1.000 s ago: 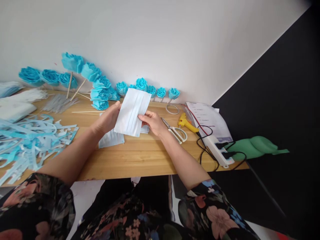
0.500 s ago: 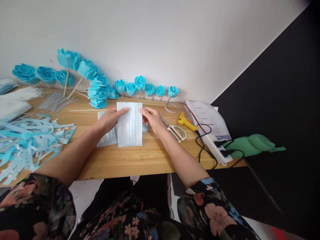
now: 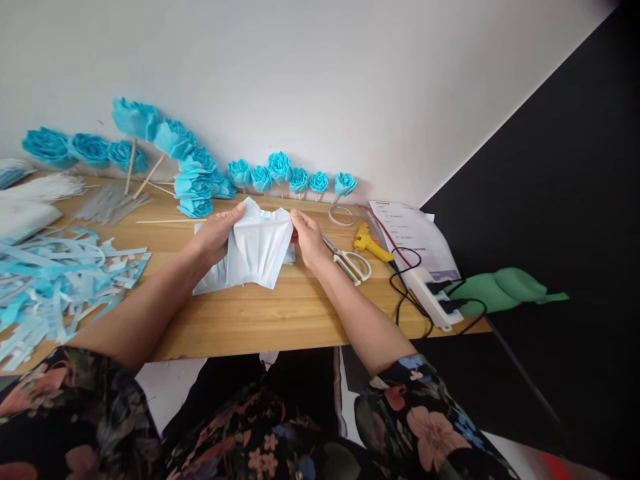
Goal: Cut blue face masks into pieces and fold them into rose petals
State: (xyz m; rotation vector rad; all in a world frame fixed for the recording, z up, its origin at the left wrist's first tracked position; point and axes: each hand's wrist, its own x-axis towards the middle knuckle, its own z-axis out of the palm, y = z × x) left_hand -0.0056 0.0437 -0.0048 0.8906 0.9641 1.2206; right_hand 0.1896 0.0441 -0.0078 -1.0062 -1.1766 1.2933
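Spreading a pale blue pleated mask point(image 3: 256, 250) between both hands, over the middle of the table point(image 3: 305, 317). Left hand point(image 3: 220, 233) grasping the mask's upper left corner, thumb on top; right hand point(image 3: 309, 239) pinching the upper right corner. Top edge dips between the corners, pleats fan out below. Can't tell if the lower edge touches the wood. Second mask point(image 3: 210, 278) lies on the table to the left, partly covered by the held one. Scissors point(image 3: 347, 255) just beside the right hand, then yellow glue gun point(image 3: 371, 244), then white power strip point(image 3: 431, 299) with papers point(image 3: 415, 233) behind. Row of blue flowers point(image 3: 279, 167) on sticks along the wall, past the hands. Far left: heap of blue and white strips point(image 3: 65, 283), gray wires point(image 3: 111, 204) farther back. Thin stick point(image 3: 173, 221) behind the left hand.
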